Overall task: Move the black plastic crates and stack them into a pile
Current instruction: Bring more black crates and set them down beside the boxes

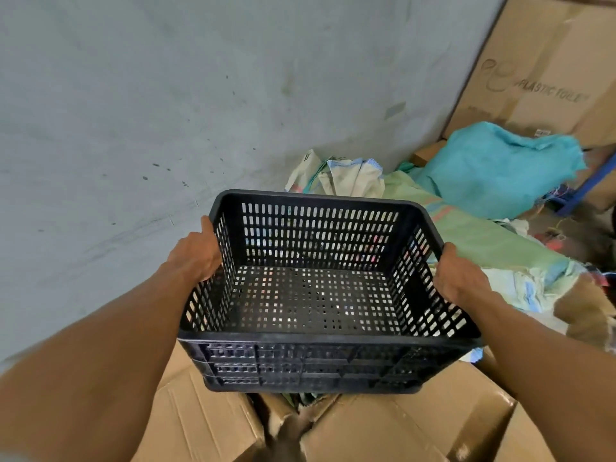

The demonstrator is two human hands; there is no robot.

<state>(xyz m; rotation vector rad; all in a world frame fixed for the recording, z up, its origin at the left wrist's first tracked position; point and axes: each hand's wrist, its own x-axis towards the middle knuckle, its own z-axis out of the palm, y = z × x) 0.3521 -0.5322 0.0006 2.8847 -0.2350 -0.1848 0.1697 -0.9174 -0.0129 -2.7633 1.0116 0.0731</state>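
One black crate (313,295) is in view, though the ribbed bands along its near side may be the rims of further crates nested under it; that cannot be told. Two hands: the left hand (195,253) and the right hand (458,276). Two cardboard boxes lie below, a left box (200,425) and a right box (416,431), and one tall printed carton (546,68) stands at the upper right. One turquoise sack (500,168). The other sacks and cloths are too jumbled to count.

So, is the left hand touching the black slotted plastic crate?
Touching. The head view shows the left hand wrapped on the left wall of the black slotted plastic crate.
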